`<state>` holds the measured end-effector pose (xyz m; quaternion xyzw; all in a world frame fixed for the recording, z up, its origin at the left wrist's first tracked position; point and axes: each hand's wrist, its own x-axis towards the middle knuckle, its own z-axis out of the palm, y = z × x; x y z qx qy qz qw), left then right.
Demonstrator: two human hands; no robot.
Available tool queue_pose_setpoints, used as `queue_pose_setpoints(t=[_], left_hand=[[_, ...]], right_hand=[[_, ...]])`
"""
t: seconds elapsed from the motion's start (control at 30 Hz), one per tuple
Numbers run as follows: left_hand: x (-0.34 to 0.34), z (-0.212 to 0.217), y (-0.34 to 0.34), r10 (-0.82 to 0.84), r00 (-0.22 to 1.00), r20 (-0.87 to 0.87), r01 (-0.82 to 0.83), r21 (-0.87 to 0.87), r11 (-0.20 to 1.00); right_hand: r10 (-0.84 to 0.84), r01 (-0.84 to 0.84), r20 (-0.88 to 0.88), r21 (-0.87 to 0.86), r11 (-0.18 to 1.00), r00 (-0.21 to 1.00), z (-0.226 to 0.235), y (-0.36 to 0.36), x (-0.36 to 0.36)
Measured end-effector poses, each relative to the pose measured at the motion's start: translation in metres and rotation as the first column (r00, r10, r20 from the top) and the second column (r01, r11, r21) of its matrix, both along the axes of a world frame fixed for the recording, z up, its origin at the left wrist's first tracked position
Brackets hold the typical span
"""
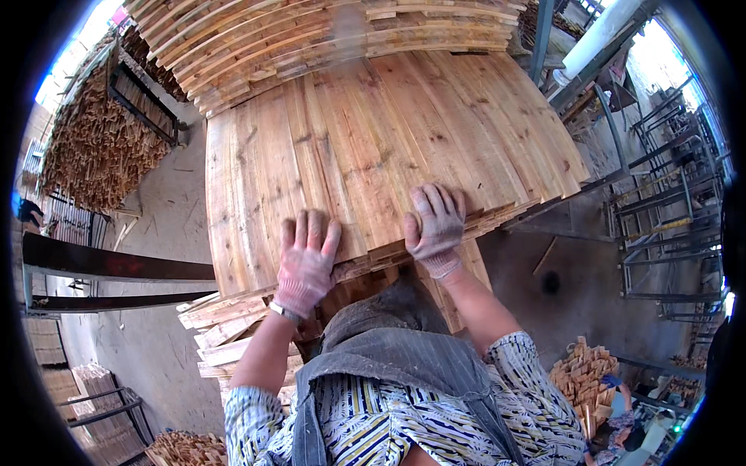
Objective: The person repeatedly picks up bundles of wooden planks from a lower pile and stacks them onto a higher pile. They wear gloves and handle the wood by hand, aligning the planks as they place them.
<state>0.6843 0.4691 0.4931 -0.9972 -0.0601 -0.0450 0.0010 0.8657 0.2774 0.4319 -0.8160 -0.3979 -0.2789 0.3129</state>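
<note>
Side by side in front of me lies a layer of long wooden boards (373, 147), pale brown with dark knots, their near ends slightly uneven. My left hand (305, 260), in a dusty knit glove, rests on the near ends left of the middle, its fingers stretched out over the wood. To the right, my right hand (437, 225), gloved alike, lies on the boards near their edge with fingers extended and thumb apart. Neither hand is wrapped round a board. Part of the boards' underside near me is hidden by my hands and apron.
A tall stack of boards (334, 54) rises behind the layer. More loose boards (225, 334) lie below at left, beside dark metal bars (116, 260). Metal racks (668, 217) stand at right. Bundled wood piles (109, 132) sit at far left. Another person (622, 423) is at lower right.
</note>
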Motion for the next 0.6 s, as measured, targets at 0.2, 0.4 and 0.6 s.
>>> queue_pose_setpoints(t=[0.2,0.4,0.6], left_hand=[[0.020,-0.002,-0.008,-0.005,0.999,0.052,0.004,0.014,1.000],[-0.003,-0.009,-0.015,0.101,0.984,0.149,-0.104,0.013,0.994],[0.020,-0.008,-0.025,0.125,0.987,0.106,-0.128,0.031,0.991]], right_hand=[[0.065,-0.065,0.008,-0.056,0.996,0.998,0.016,-0.016,0.015],[-0.350,0.335,0.011,0.263,0.905,0.937,0.040,-0.114,0.049],[-0.833,0.872,-0.265,0.217,0.438,0.485,-0.025,-0.264,0.218]])
